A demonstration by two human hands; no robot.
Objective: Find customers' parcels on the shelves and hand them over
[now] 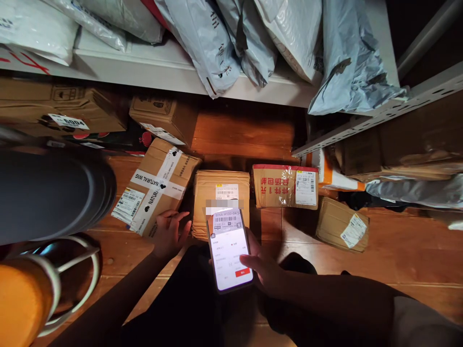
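My right hand is wrapped round a smartphone, thumb over its lit screen. A shipping label with a barcode shows at the top of the screen. Just behind the phone, a brown cardboard box sits on the floor, its label partly covered. My left hand holds nothing; its fingers are apart, close to the near corner of a cardboard box with white "NATURAL WIG" tape. Whether the fingers touch that box I cannot tell. To the right lies a box with red print and a white label.
Overhead, a white metal shelf carries grey and white plastic mailers. A small labelled box lies at right on the wooden floor. At left stand a dark rounded object and an orange-topped stool.
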